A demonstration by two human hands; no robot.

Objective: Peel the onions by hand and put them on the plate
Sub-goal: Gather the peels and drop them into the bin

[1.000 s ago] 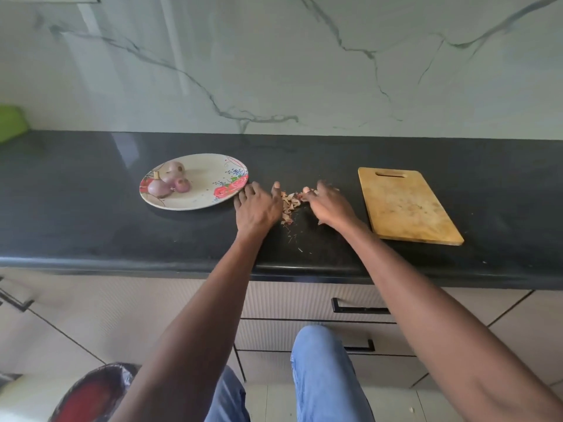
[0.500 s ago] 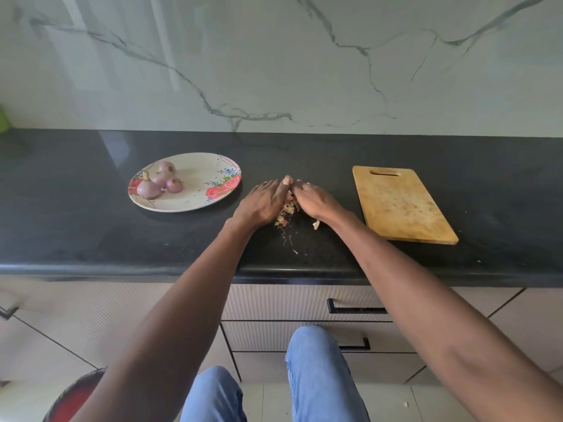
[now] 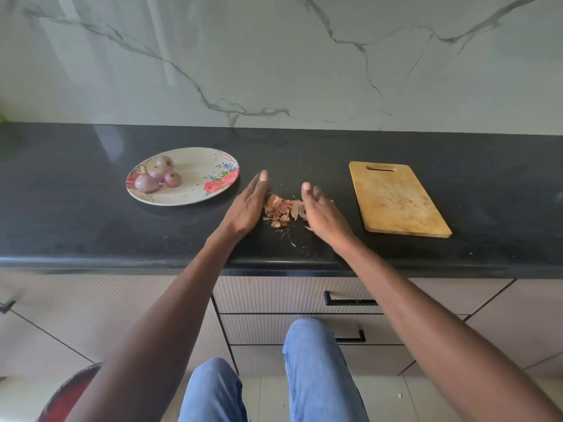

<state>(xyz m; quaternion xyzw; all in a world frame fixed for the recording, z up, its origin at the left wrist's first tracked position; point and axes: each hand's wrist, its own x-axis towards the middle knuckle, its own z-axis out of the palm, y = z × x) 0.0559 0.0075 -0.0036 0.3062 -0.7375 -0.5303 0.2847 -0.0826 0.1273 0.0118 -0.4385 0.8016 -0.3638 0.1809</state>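
Papery brown onion skins (image 3: 283, 210) heaped on black counter (image 3: 76, 214) between left hand (image 3: 248, 205) and right hand (image 3: 320, 213); both flat-fingered, edge-on, gripping nothing.

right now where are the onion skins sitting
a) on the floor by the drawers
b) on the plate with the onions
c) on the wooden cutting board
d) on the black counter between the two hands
d: the onion skins lie in a loose pile on the black counter, flanked by the open left hand and right hand; the plate holds only the three onions, and the cutting board bears none.
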